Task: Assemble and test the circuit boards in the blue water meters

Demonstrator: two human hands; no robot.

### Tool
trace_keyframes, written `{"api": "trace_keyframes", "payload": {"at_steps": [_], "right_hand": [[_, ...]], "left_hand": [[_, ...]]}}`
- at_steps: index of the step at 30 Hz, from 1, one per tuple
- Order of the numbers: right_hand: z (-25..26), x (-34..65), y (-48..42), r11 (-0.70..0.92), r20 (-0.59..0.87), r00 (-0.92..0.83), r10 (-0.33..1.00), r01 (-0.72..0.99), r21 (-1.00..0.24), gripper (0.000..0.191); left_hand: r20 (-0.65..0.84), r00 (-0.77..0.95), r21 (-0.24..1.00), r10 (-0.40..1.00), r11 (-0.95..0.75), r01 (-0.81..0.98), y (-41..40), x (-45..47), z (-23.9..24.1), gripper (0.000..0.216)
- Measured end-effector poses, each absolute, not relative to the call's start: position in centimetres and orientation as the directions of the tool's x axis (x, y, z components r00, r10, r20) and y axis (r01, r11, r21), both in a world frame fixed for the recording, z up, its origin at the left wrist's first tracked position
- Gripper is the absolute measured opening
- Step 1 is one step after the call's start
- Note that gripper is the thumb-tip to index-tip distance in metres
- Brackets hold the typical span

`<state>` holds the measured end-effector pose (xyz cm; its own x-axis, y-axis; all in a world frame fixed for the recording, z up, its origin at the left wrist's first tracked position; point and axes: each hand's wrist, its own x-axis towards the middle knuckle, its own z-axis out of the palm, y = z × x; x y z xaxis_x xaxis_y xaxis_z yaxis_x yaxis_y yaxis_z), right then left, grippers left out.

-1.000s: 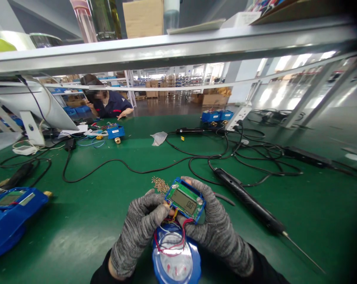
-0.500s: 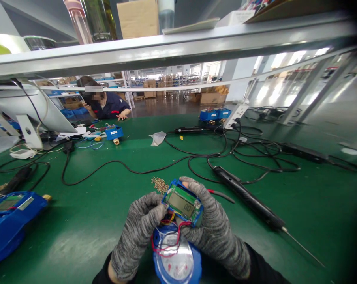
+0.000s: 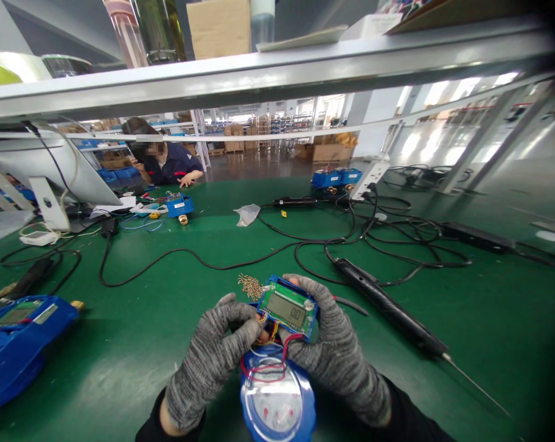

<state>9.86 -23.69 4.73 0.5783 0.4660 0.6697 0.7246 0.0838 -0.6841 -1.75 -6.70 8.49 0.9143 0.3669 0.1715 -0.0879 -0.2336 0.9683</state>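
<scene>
A green circuit board with a small display [image 3: 285, 308] sits in a blue frame, tilted toward me above a round blue meter body [image 3: 277, 399]. Red, yellow and white wires run between the two. My right hand [image 3: 326, 331], in a grey knit glove, grips the board's frame along its right side. At the board's lower left corner, my gloved left hand [image 3: 225, 344] has its thumb and fingers closed near the wires. What exactly those left fingertips pinch is partly hidden. Just behind the board lies a pile of small brass-coloured screws [image 3: 250, 286].
An electric screwdriver [image 3: 392, 307] with a long bit lies to the right, among black cables [image 3: 425, 233]. Another blue meter [image 3: 24, 344] stands at left. A monitor [image 3: 61, 166] and a co-worker [image 3: 167, 159] are farther back. A shelf beam [image 3: 259, 77] crosses above.
The board has tilted to a flatter angle and shifted slightly right in my right hand. My left fingers have moved from its left edge down to the wires.
</scene>
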Motion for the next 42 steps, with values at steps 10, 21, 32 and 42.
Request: {"api": "trace_keyframes", "payload": {"at_steps": [10,21,32,42], "right_hand": [[5.3,9.6,-23.5,0.103,0.694,0.575,0.433,0.734,-0.672,0.069],[5.7,9.4,-23.9,0.056,0.784,0.437,0.441,0.858,-0.510,0.062],[6.9,9.4,-24.5,0.035,0.809,0.332,0.486,0.917,-0.397,0.061],[5.3,10.0,-24.5,-0.031,0.728,0.556,0.402,0.803,-0.595,0.068]], "left_hand": [[0.093,0.924,0.996,0.370,-0.047,-0.081,-6.8,-1.6,8.4,0.015],[0.046,0.890,0.997,0.454,0.029,-0.066,-7.7,-1.4,8.0,0.035],[0.029,0.913,0.959,0.406,0.246,-0.140,-7.4,-1.5,8.3,0.025],[0.337,0.799,0.910,0.497,-0.389,-0.142,-6.9,-2.0,8.2,0.009]]}}
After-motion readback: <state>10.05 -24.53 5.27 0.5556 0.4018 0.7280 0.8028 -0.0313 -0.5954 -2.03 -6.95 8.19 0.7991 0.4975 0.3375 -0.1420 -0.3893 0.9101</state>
